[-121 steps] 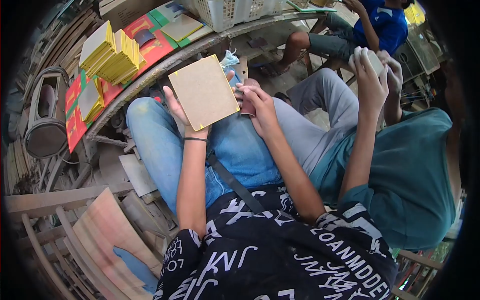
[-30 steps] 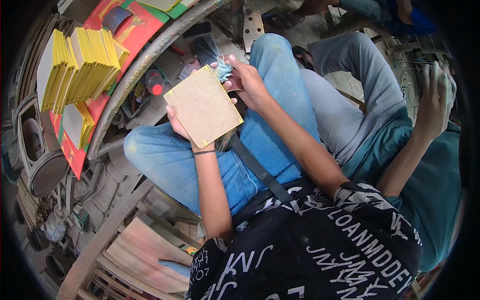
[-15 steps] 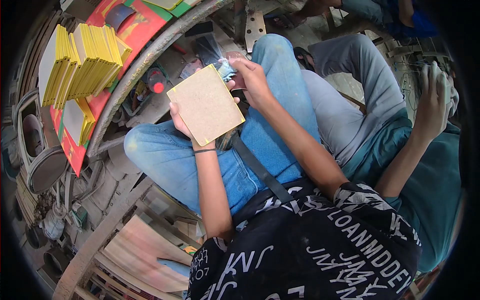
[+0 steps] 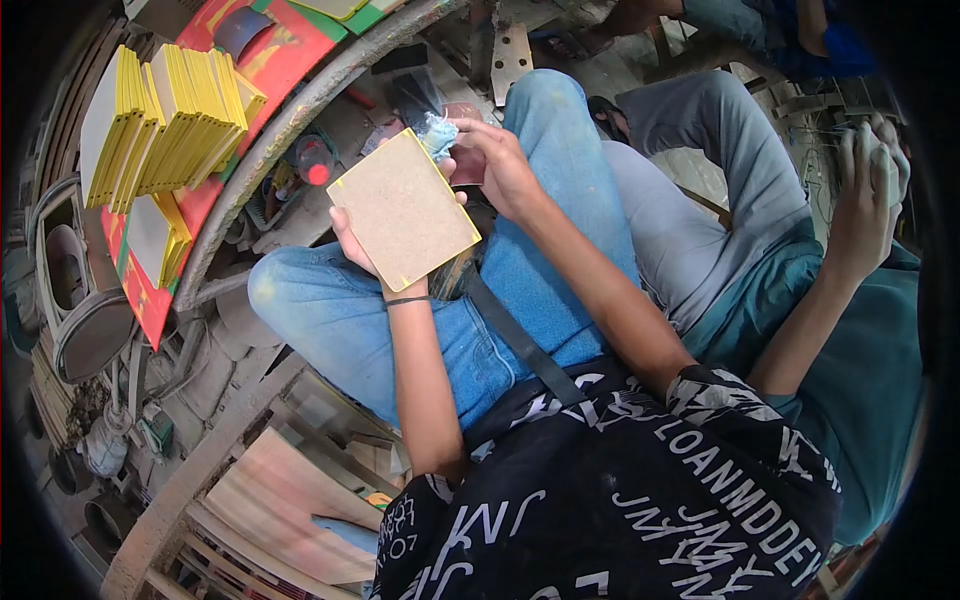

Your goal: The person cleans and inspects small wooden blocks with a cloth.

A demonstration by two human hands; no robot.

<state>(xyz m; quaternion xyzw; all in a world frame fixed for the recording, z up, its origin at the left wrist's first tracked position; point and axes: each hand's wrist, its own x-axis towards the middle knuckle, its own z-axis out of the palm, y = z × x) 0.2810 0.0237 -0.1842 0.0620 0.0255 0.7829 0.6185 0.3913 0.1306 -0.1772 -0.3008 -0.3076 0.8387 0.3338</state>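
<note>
A square brown board (image 4: 405,212) with yellow edges lies tilted over my lap. My left hand (image 4: 352,240) is closed around it from beneath, with the thumb on the left edge and fingertips showing at the right edge. My right hand (image 4: 505,172) pinches a crumpled light-blue rag (image 4: 438,138) against the board's upper right edge. Part of the rag and the fingers behind the board are hidden.
Yellow-edged boards (image 4: 165,130) stand stacked on a red-green surface (image 4: 148,315) at the upper left. A curved metal rim (image 4: 265,155) borders it. Below lies a red-capped bottle (image 4: 316,168). To my right sits another person (image 4: 860,350) with a raised hand.
My right hand and the rag have shifted slightly left along the board's edge toward its top corner. The board has moved a little to the left.
</note>
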